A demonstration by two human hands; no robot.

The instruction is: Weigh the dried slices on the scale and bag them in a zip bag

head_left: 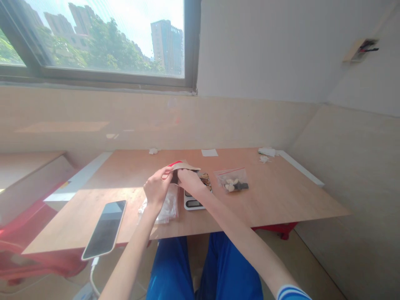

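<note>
Left grip (158,184) holds a pouch (186,166) over the table (275,204), window (115,46) beyond.

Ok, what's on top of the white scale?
Some brown pieces show at the right side of the scale. The right hand and the pouch cover much of the rest, so anything there can't be seen.

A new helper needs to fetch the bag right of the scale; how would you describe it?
On the table, find the white scale near the middle. To its right lies a clear bag with a red strip along its top. Unlike the bags left of the scale, it holds pale pieces and dark ones.
</note>
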